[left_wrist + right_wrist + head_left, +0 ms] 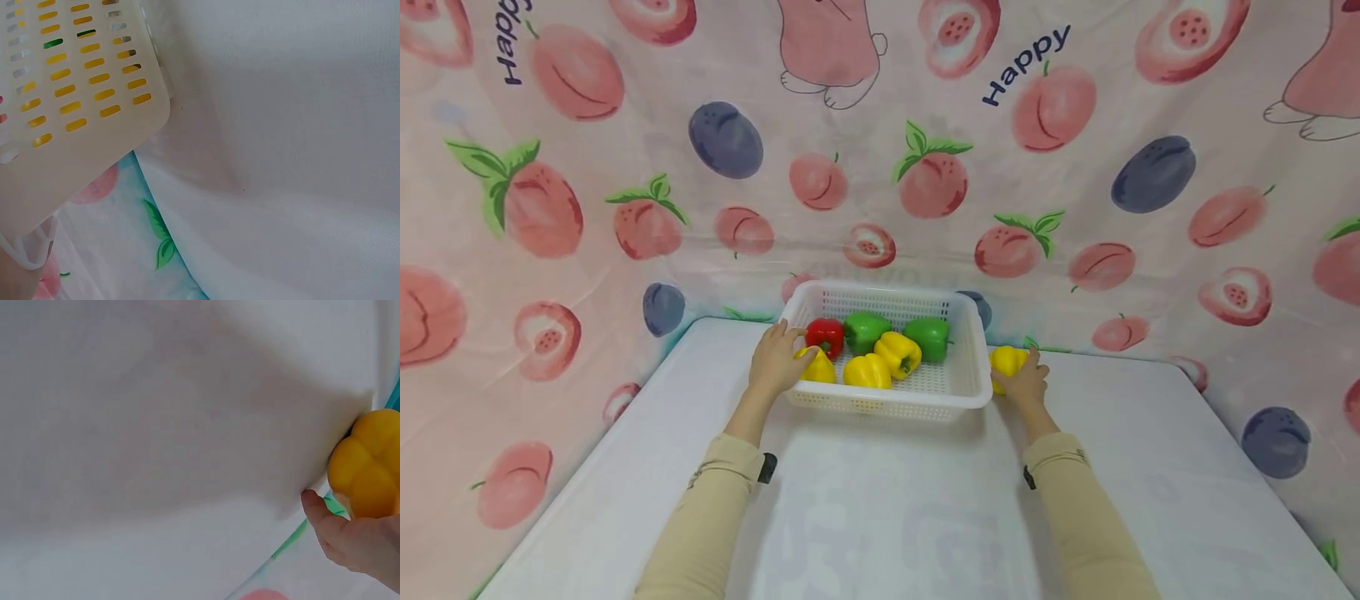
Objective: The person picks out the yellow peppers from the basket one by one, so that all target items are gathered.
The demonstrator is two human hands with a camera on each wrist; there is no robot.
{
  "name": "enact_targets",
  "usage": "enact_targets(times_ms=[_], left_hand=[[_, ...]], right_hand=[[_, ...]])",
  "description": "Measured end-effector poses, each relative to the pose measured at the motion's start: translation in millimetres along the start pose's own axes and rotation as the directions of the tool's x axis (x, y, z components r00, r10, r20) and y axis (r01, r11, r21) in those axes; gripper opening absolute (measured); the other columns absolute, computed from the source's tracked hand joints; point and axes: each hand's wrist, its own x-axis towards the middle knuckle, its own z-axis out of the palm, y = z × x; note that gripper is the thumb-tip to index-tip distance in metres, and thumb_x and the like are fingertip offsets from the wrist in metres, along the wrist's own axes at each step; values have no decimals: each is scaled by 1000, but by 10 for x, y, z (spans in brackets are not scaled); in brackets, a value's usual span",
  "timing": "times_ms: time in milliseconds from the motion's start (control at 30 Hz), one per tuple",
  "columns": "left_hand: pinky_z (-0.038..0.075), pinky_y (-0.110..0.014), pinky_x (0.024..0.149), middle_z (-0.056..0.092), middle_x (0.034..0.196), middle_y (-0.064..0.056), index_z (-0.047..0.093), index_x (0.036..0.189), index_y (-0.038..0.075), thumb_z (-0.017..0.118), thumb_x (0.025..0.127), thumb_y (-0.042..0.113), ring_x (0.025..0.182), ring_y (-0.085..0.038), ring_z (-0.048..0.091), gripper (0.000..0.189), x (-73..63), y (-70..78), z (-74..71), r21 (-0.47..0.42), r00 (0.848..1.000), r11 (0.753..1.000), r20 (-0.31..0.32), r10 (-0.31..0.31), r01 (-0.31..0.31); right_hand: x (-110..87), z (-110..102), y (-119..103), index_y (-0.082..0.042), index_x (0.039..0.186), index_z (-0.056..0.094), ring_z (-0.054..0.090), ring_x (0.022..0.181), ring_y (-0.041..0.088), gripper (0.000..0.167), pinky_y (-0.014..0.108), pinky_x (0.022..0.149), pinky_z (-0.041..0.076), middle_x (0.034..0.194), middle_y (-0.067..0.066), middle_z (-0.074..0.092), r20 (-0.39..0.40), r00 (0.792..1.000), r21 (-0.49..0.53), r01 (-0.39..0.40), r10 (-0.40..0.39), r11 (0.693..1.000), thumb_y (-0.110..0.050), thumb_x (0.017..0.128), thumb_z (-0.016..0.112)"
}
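Note:
A white perforated plastic basket (pixel 953 402) stands at the back of the table. My left hand (pixel 775 360) reaches over its left end, the thumb overlapping a yellow bell pepper (pixel 822 368) and the fingertips close to a red bell pepper (pixel 825 336). Whether it grips the yellow one I cannot tell. Just outside the basket's right end, my right hand (pixel 1024 382) holds another yellow bell pepper (pixel 1006 360). The right wrist view shows that lobed yellow pepper (pixel 365 465) beside a finger and part of the hand (pixel 359 547).
Two more yellow bell peppers (pixel 868 372) and two green ones (pixel 928 337) lie in the basket. The white table (pixel 880 500) meets a fruit-print cloth (pixel 865 150) close behind the basket. The basket's slotted wall (pixel 87 81) fills the upper left of the left wrist view.

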Motion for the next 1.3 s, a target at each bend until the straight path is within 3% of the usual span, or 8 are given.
enact_targets(times_ms=[267, 500, 733, 1300], left_hand=[[19, -57, 115, 27, 152, -23, 48, 135, 6, 53, 93, 37, 141, -41, 22, 53, 4, 9, 44, -7, 1000, 1000, -7, 12, -12], [19, -57, 115, 27, 152, -22, 47, 135, 6, 53, 93, 38, 141, -40, 22, 54, -4, 15, 25, 1, 1000, 1000, -3, 0, 0], [18, -56, 115, 26, 153, -22, 47, 135, 7, 52, 93, 38, 142, -40, 21, 53, 7, 28, 4, -10, 1000, 1000, -4, -1, 1], [18, -56, 116, 26, 152, -23, 48, 135, 5, 52, 93, 37, 141, -41, 21, 52, -6, -2, 2, -6, 1000, 1000, -7, 7, -7]], right_hand=[[-77, -148, -34, 0, 147, 2, 27, 123, 63, 89, 67, 103, 30, 139, 44, 12, 36, 998, -50, 47, -46, 998, -35, 88, 59], [-46, -163, -40, 0, 148, 7, 31, 120, 61, 85, 67, 99, 35, 138, 42, 17, 36, 996, -74, 78, -76, 994, -37, 89, 57], [-47, -193, -65, -2, 147, 10, 29, 122, 59, 84, 68, 97, 35, 139, 40, 19, 26, 998, -90, 66, -64, 994, -41, 90, 56], [-135, -150, -114, 0, 141, 29, 29, 123, 53, 61, 69, 97, 32, 139, 36, 24, -74, 992, 3, 102, -102, 995, -31, 93, 51]])
